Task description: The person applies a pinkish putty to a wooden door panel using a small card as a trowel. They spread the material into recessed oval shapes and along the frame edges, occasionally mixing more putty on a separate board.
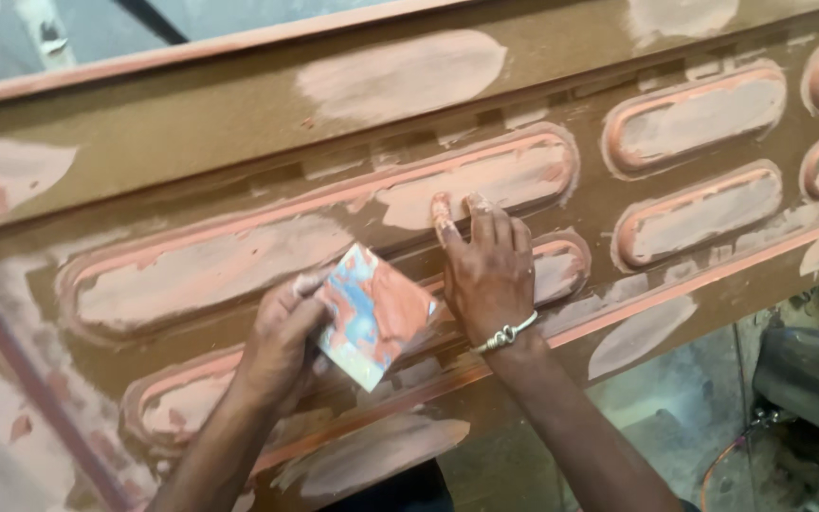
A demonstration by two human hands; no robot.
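A brown wooden door panel lies tilted across the view, carved with long rounded recesses and patched in many places with pale pinkish filler. Taking the long recess in the middle of the panel as the landmark, the right hand rests just below its right half, palm down and fingers stretched out nearly flat, holding nothing. Its fingertips lie on the lower edge of that recess, one of them coated in reddish filler and pressed against the pale patch there. A light twisted bracelet circles the wrist of this hand. The left hand sits lower and to the left of the landmark recess, curled closed around one edge of a small flat card, thumb on top; the card is smeared with reddish filler and blue streaks and is tipped up, just beside the right hand, though I cannot tell whether it touches it. Under the card runs another recess, also edged in reddish filler. Right of the landmark recess are shorter oval recesses, each filled pale. Well below and right of it, past the panel's edge, a dark rounded object sits on the floor.
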